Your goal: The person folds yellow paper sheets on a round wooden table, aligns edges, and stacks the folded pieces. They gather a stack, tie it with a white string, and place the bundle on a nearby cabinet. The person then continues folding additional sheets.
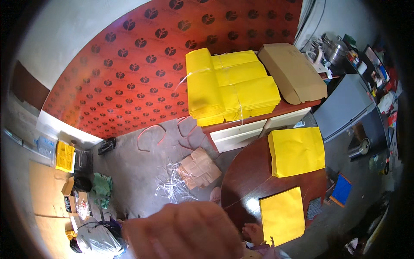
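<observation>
My left hand is raised very close in front of me. It is large and blurred, with the fingers bent, and whether it holds anything does not show. Lower and further off, my right hand lies at the left side of a flat stack of yellow paper sheets or envelopes. Its fingers are loosely apart, with nothing visible in them. That stack sits on a dark brown table with a curved edge. A second yellow stack lies further back on the same table.
Tied bundles of yellow paper cover a low cabinet, beside a cardboard box. A brown paper package and white strips lie on the floor. Red straps lie near the red wall. A grey fridge-like box stands right.
</observation>
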`<state>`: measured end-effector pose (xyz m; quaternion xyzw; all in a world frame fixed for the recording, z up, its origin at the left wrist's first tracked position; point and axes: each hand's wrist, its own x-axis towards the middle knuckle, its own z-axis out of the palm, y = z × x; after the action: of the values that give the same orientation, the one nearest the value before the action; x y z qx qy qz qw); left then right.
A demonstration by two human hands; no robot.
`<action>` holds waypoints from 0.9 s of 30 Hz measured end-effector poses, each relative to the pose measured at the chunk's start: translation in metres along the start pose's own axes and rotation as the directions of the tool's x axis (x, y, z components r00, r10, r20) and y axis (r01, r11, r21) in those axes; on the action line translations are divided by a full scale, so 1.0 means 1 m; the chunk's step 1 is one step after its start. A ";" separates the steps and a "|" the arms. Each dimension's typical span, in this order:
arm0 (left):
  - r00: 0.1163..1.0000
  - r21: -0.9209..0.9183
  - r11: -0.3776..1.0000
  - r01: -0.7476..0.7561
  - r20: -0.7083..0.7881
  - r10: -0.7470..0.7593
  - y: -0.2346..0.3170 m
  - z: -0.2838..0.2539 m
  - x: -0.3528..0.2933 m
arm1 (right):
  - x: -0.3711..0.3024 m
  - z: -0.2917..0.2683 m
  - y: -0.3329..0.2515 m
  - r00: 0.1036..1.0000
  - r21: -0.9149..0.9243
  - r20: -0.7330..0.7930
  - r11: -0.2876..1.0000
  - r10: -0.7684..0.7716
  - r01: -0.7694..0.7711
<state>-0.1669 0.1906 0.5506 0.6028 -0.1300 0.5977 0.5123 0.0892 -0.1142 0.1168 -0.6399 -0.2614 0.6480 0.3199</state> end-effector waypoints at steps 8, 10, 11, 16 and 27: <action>0.966 0.028 0.980 -0.199 -0.165 0.200 0.046 -0.044 0.023 | 0.103 0.067 -0.291 0.837 -0.179 0.120 0.818 -0.533 0.547; 0.899 0.116 0.965 -0.235 -0.352 0.261 0.038 -0.068 0.014 | 0.118 0.092 -0.374 0.716 -0.215 0.064 0.691 -0.695 0.690; 0.896 0.235 0.962 -0.141 -0.383 0.225 0.025 -0.091 0.009 | 0.126 0.103 -0.415 0.676 -0.260 0.057 0.643 -0.735 0.721; 0.945 0.934 0.261 0.242 -0.166 -0.281 -0.064 -0.235 -0.016 | 0.170 0.150 -0.571 0.331 -0.450 0.277 0.183 -0.902 0.874; 0.732 0.997 0.021 -0.077 0.071 -0.678 -0.144 -0.305 -0.082 | 0.406 0.272 -0.678 0.508 -0.731 0.667 -0.344 -0.545 0.590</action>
<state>-0.2556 0.4527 0.3413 0.9340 0.3019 0.1876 0.0370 -0.1178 0.6560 0.3673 -0.4345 -0.8954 0.0527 0.0819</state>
